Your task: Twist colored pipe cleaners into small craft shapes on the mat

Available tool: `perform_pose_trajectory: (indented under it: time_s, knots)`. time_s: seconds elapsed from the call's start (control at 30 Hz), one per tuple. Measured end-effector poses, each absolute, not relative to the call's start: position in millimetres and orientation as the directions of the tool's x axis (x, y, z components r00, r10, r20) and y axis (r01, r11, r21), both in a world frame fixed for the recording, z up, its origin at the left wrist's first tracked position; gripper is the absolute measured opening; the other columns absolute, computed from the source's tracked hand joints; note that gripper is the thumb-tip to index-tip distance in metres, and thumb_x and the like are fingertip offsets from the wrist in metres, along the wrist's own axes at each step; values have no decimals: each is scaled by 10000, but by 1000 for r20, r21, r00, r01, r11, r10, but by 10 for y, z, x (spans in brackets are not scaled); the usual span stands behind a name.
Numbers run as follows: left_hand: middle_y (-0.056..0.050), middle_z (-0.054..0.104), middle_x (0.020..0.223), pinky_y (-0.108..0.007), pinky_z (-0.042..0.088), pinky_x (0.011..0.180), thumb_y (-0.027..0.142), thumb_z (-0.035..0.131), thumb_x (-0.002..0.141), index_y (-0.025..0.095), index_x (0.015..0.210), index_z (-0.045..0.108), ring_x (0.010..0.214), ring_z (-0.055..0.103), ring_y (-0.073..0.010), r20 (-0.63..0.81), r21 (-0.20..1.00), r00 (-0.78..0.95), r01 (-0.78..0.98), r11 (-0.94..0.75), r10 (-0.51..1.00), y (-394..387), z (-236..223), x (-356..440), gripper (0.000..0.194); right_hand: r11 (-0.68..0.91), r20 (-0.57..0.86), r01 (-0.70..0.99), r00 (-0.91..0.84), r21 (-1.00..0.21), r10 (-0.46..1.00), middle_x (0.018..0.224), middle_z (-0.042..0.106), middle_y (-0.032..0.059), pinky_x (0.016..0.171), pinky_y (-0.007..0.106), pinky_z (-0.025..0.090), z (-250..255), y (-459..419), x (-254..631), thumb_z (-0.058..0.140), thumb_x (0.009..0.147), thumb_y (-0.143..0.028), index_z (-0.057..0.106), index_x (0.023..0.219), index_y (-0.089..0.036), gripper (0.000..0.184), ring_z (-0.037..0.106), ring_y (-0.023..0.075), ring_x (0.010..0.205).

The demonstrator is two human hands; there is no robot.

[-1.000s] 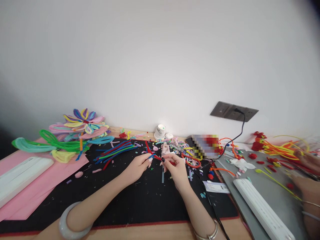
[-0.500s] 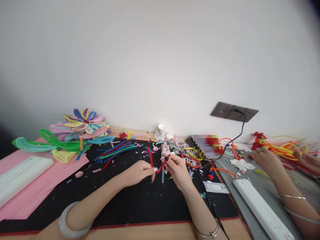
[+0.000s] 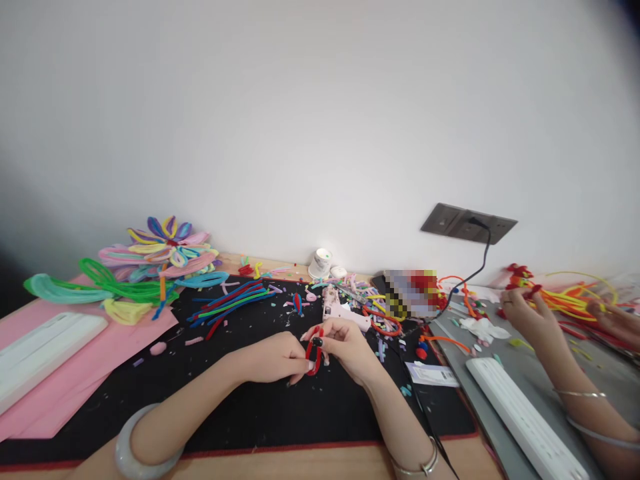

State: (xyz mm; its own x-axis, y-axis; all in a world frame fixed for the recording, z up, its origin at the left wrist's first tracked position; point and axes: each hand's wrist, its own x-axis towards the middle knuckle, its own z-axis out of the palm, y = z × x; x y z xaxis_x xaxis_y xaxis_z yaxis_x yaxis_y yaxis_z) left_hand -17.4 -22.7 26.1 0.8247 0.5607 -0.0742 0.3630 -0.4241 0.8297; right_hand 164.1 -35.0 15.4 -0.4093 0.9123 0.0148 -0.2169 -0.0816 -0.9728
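A red pipe cleaner [image 3: 313, 361], bent into a small narrow loop, is pinched between my two hands above the black mat. My left hand [image 3: 277, 358] grips its lower part with thumb and finger. At the upper part, my right hand [image 3: 345, 345] closes on it, dark nails showing. Just behind my hands lies a pale pink glue gun [image 3: 350, 315], partly covered by my right hand. A small red and blue bent piece [image 3: 297, 304] rests on the mat. Farther left is a bundle of blue, green and red pipe cleaners [image 3: 233, 303].
A large pipe-cleaner flower [image 3: 170, 245] lies at the back left beside pink paper [image 3: 100, 380] and a white case [image 3: 50, 347]. A paper cup [image 3: 321, 262] stands by the wall. At right, a co-worker's hand [image 3: 530, 317] holds something red near a white power strip [image 3: 520, 413]; a black cable [image 3: 483, 267] hangs down.
The red pipe cleaner was an open V shape and is now folded into a closed loop. My hands have come closer together. The co-worker's hand has lifted slightly with something red.
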Motion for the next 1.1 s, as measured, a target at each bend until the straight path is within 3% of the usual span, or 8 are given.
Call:
perform_pose_trajectory:
  time_s: [0.13, 0.33, 0.6, 0.73, 0.87, 0.97, 1.1]
  knots:
    - [-1, 591, 577, -205, 349, 551, 352, 369, 882, 136, 576, 602, 520, 498, -95, -42, 821, 820, 354, -449, 571, -216, 208, -162, 441, -11, 54, -212, -301, -977, 952, 725, 663, 6, 488, 208, 400, 135, -333, 1632, 683, 675, -227, 621, 667, -175, 81, 511, 92, 510]
    - [-8, 616, 710, -224, 373, 687, 354, 305, 912, 155, 707, 598, 681, 547, -129, 71, 796, 750, 355, -491, 658, -202, 196, -137, 409, 104, 109, -253, -5, -962, 994, 591, 608, -18, 471, 199, 385, 75, -254, 1681, 692, 671, -233, 589, 635, -160, 132, 488, 84, 468]
    - [29, 499, 614, -220, 326, 599, 351, 267, 920, 167, 682, 511, 590, 474, -115, 111, 754, 664, 429, -498, 740, -196, 200, -121, 386, 208, 151, -279, 212, -938, 966, 489, 575, -35, 479, 186, 405, 34, -214, 1702, 677, 685, -200, 551, 656, -159, 136, 501, 81, 450]
    - [24, 504, 636, -225, 332, 614, 355, 216, 930, 173, 701, 495, 612, 483, -121, 117, 737, 669, 437, -516, 734, -209, 197, -114, 404, 214, 153, -277, 226, -937, 962, 525, 583, -40, 480, 187, 433, 66, -224, 1686, 685, 675, -197, 567, 739, -164, 138, 522, 82, 457]
    - [10, 536, 691, -241, 339, 630, 347, 240, 927, 187, 772, 491, 657, 506, -144, 102, 657, 660, 517, -549, 744, -218, 193, -115, 336, 195, 147, -304, 173, -933, 974, 550, 577, -65, 485, 192, 465, 96, -232, 1685, 683, 685, -186, 551, 934, -199, 283, 551, 86, 458]
    - [-2, 543, 734, -256, 349, 654, 366, 269, 919, 201, 823, 499, 707, 510, -167, 111, 585, 630, 584, -563, 769, -220, 185, -116, 299, 170, 137, -307, 126, -936, 983, 557, 585, -48, 481, 181, 470, 92, -233, 1686, 678, 694, -187, 582, 848, -171, 182, 553, 78, 459]
    - [-16, 554, 789, -267, 363, 709, 360, 311, 913, 200, 823, 522, 776, 510, -174, 148, 576, 639, 565, -591, 755, -219, 173, -119, 279, 156, 142, -315, 68, -936, 988, 585, 603, -31, 494, 189, 477, 77, -240, 1679, 683, 690, -193, 583, 734, -162, 113, 563, 84, 487]
